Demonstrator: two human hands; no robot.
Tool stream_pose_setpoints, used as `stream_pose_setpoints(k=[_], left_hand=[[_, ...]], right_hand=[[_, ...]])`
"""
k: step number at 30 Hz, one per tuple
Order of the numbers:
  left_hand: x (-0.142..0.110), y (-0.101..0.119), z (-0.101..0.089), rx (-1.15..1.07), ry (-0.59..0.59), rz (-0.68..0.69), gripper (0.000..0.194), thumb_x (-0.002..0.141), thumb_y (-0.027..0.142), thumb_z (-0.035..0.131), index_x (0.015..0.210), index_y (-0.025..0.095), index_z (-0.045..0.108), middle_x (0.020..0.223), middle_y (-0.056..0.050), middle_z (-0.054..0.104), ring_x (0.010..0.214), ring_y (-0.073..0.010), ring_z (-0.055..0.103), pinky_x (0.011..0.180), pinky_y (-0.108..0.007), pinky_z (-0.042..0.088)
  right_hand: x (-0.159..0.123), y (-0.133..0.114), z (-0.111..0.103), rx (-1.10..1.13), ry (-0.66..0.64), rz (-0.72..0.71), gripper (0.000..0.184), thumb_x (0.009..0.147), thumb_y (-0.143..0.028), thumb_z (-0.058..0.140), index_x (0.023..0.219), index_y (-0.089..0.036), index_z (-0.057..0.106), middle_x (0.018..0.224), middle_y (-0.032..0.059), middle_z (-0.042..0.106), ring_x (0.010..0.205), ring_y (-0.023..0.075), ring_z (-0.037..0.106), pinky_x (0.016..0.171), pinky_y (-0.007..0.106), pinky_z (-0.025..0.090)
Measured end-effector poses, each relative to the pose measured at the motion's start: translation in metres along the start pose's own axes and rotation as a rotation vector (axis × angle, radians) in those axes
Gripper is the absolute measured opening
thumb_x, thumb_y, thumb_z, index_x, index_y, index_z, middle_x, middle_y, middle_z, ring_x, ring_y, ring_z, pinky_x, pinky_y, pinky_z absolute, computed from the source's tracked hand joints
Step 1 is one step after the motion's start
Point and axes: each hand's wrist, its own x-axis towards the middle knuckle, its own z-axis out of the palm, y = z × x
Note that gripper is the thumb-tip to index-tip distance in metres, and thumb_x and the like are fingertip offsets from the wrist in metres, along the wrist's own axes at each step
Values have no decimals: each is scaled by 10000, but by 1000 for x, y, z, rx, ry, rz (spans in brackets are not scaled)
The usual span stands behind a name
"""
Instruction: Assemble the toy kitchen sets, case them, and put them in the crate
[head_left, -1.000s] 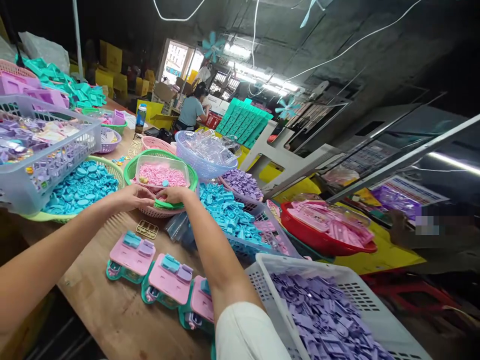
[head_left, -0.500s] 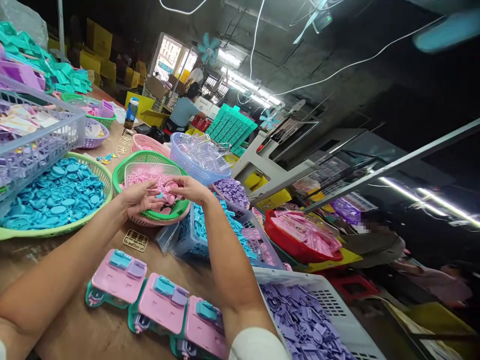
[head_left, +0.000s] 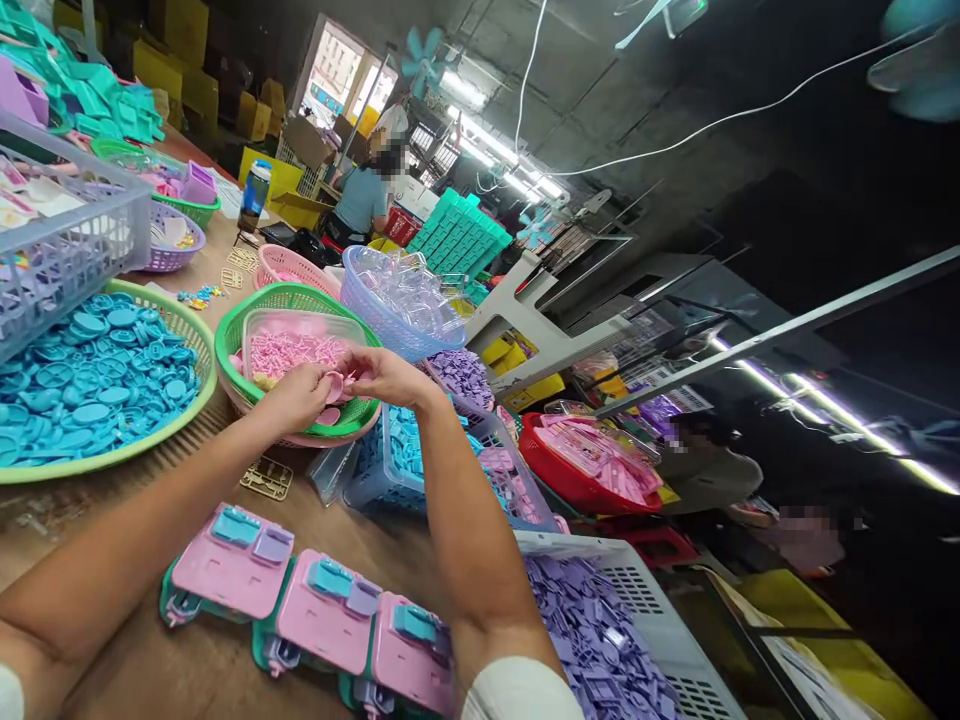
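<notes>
Over the green basket (head_left: 231, 345), my two hands meet at a small round pink plastic part (head_left: 334, 386). My left hand (head_left: 300, 395) is closed with its fingertips on the part. From the other side, my right hand (head_left: 390, 378) pinches at the same part, its fingertips partly hidden. The basket holds a clear tub (head_left: 330, 325) of small pink pieces (head_left: 289, 355), with more pink round parts (head_left: 328, 415) beneath my hands. Nearer to me stand three pink-topped toy assemblies (head_left: 326, 610) in a row, each with a blue and a purple piece on top.
A pale green basket of blue oval parts (head_left: 97, 385) lies left. On the right are a crate of blue pieces (head_left: 405, 440), a white crate of purple pieces (head_left: 600, 640) and a red basket (head_left: 555, 475). Two tan sprue frames (head_left: 268, 478) lie on the table; a co-worker (head_left: 361, 200) sits beyond.
My hands have come together at the round pink part. My left fingers have closed, and the small blue piece seen in them before is now hidden or gone. The view has shifted slightly.
</notes>
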Motion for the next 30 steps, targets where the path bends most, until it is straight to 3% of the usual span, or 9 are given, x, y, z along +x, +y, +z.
stream_pose_setpoints(k=[3,6,8,11,14,18,22,26,30], left_hand=[[-1,-3,0,165,106,87,278,929,182,471,878,164,744,859,-58,732,884,-221,661,861,-279,480],[1,-8,-1,14,202,34,377,934,156,448,1216,153,698,1020,-73,733,924,-204,677,863,-274,511],[2,-8,0,-137,224,-42,392,956,162,443,1288,153,653,1018,-71,713,819,-178,659,751,-263,534],[3,-2,3,-432,241,-145,291,1011,256,465,1191,158,671,1045,-76,697,759,-155,637,603,-231,521],[4,7,3,-739,181,-216,338,1068,368,410,1126,151,662,892,-59,691,646,-128,621,505,-199,486],[8,10,-2,-947,157,-283,296,1068,342,450,985,133,644,733,-25,656,532,-96,586,431,-167,445],[12,7,-6,-948,143,-281,39,940,138,625,905,127,640,748,-17,667,558,-84,614,465,-156,481],[11,8,-3,-799,204,-275,244,787,-62,555,922,122,641,757,-11,658,594,-96,651,473,-153,489],[11,8,0,-680,278,-209,381,673,-76,496,935,138,671,914,-45,702,721,-139,706,575,-211,580]], right_hand=[[-7,8,3,104,47,4,287,691,-247,782,941,-169,664,885,-2,697,758,112,621,680,226,501],[-10,8,5,221,170,-42,335,693,-307,818,973,-182,683,968,10,715,853,121,648,796,246,528],[-9,2,6,268,235,-85,352,691,-327,838,982,-191,695,969,5,718,886,122,652,839,250,529],[1,-11,11,258,204,-111,352,695,-353,857,975,-191,717,985,16,737,920,135,662,879,271,537],[15,-19,21,226,129,-107,362,698,-387,868,966,-182,736,977,24,750,913,143,671,889,288,545],[31,-15,28,256,119,-94,405,705,-474,864,951,-179,735,926,20,743,845,149,677,807,286,561],[32,-2,20,332,270,-86,421,666,-476,892,920,-185,723,913,12,727,828,126,656,817,269,550],[18,5,6,344,256,-15,409,665,-453,893,915,-180,719,899,14,719,827,126,655,809,265,544],[1,6,4,228,155,101,280,794,-382,775,978,-177,719,920,15,703,783,111,612,697,224,506]])
